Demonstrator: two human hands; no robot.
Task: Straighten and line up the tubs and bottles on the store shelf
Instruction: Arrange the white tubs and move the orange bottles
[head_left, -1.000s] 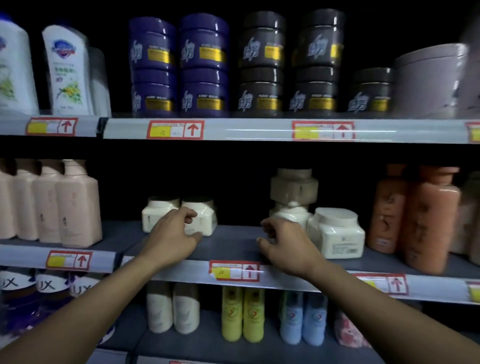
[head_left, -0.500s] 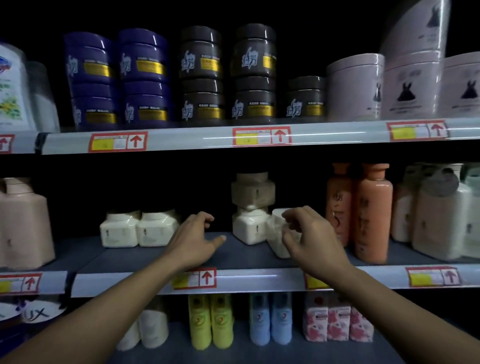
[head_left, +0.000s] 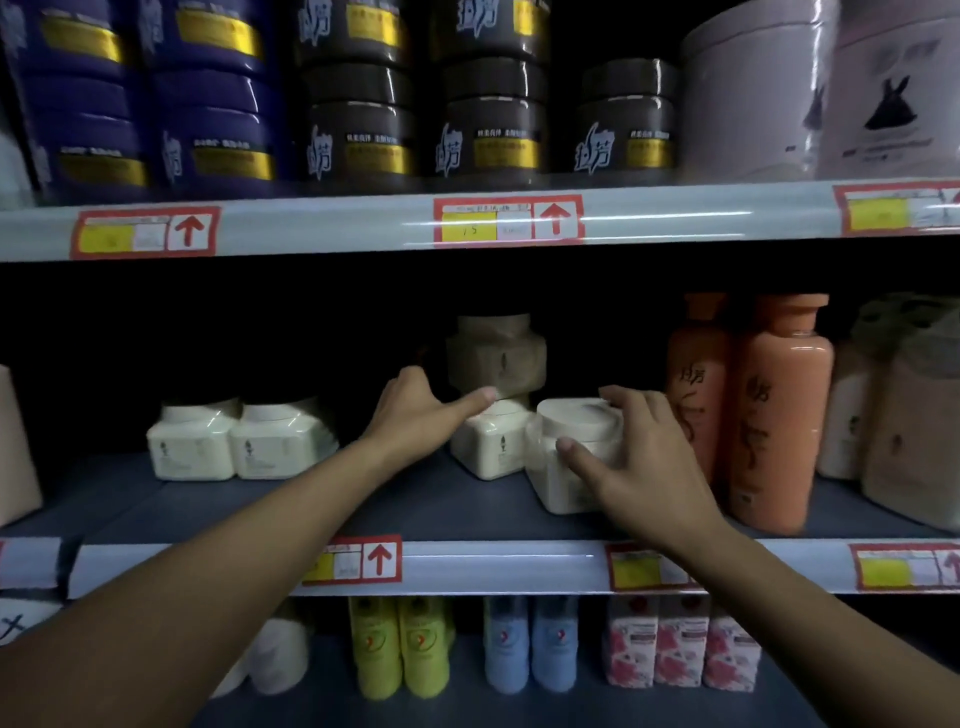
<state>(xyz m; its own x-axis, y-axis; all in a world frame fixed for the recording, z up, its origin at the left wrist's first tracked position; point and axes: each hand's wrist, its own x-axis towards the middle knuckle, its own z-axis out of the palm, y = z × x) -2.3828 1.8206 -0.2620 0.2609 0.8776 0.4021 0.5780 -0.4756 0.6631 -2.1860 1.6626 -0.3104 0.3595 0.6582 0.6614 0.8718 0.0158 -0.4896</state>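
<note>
On the middle shelf (head_left: 467, 504) stand several cream square tubs. Two tubs (head_left: 236, 441) sit side by side at the left. A stacked pair stands in the middle, the upper tub (head_left: 498, 353) in shadow on the lower tub (head_left: 488, 447). My left hand (head_left: 415, 410) lies against this stack, thumb touching the lower tub's lid. A front tub (head_left: 566, 452) stands turned at an angle nearer the shelf edge. My right hand (head_left: 628, 452) grips it, fingers over the lid and thumb on its front face.
Orange bottles (head_left: 769, 415) stand close to the right of my right hand, pale bottles (head_left: 904, 415) beyond them. Dark and purple tubs (head_left: 488, 130) fill the upper shelf, pale pink tubs (head_left: 753, 93) at its right. Small bottles (head_left: 530, 644) line the lower shelf.
Both hands moved to the right and deeper into the shelf. My left hand left the two left tubs and reached the stack. My right hand closed on the front tub.
</note>
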